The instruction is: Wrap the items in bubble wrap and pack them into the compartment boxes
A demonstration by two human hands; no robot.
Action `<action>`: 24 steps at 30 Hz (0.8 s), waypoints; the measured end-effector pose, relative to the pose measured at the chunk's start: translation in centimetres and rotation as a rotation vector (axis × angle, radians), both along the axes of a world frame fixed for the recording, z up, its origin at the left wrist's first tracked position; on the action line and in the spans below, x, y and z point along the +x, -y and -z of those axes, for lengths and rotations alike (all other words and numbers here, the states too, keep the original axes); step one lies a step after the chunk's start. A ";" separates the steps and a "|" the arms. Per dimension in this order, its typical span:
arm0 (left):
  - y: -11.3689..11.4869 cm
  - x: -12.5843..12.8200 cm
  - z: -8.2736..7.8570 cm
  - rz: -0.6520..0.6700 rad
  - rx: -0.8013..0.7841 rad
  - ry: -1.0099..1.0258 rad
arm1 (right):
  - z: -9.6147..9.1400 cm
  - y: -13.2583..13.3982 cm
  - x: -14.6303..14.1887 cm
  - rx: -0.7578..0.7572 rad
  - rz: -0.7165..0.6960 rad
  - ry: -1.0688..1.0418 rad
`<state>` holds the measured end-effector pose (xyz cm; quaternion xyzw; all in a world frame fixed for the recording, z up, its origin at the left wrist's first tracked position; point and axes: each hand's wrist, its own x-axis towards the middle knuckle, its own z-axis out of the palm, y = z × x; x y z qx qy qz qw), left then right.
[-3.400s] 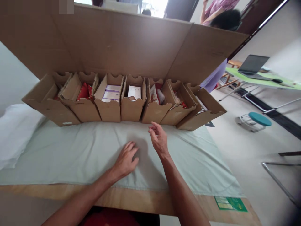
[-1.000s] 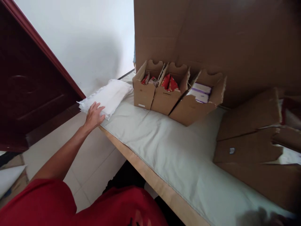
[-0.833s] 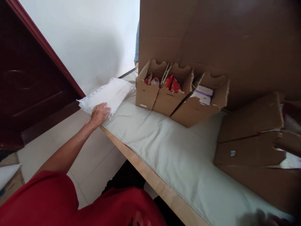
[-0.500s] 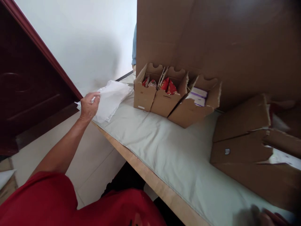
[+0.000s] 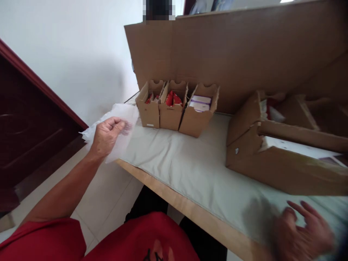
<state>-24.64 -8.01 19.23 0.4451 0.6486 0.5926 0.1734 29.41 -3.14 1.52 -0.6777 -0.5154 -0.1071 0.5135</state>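
At the table's left end lies a stack of thin white sheets (image 5: 94,127), crinkled at the edges like plastic bags. My left hand (image 5: 107,136) is over it, thumb and fingers pinched on a thin translucent sheet (image 5: 130,117). Fingers show faintly through that sheet. At the lower right, my right hand (image 5: 303,228) hovers over the pale green cloth (image 5: 201,170) with fingers apart and nothing in it. Nearest to it is a large cardboard box (image 5: 299,174).
Three cut cardboard bins stand at the back: the left bin (image 5: 148,116) and middle bin (image 5: 170,117) hold red packets (image 5: 173,98), the right bin (image 5: 194,123) white-and-purple boxes (image 5: 199,105). Behind rises a cardboard panel (image 5: 231,50). A dark red door (image 5: 32,145) is at left.
My view has shifted, so the bins sit further left. My left hand has moved right across the sheets, lifting a translucent one. My right hand has come further into view.
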 end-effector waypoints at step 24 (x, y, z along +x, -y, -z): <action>-3.3 8.7 14.3 0.222 -0.466 -0.739 | -1.7 6.5 -14.7 -0.595 -0.737 -0.944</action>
